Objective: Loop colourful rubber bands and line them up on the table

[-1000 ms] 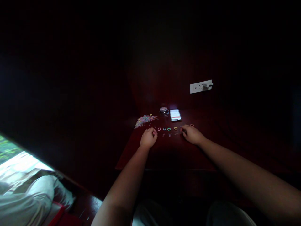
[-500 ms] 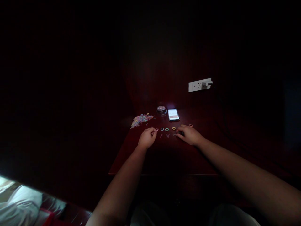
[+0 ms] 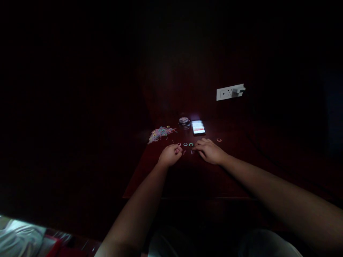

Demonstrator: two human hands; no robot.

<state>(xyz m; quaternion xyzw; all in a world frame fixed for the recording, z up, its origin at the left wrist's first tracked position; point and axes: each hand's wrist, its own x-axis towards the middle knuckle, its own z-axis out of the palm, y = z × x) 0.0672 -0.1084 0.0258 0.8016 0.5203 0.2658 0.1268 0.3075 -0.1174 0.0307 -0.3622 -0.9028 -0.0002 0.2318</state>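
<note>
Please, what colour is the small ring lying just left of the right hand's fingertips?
The small ring is green; the head view shows it best.

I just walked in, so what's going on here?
A person has both hands over a table. The left hand is curled beside a pink ring; the right hand is by a green ring, and a blue ring lies between those rings. It's too dark to tell whether either hand holds anything. Farther back are a colorful pile, a jar and a lit phone.
</note>
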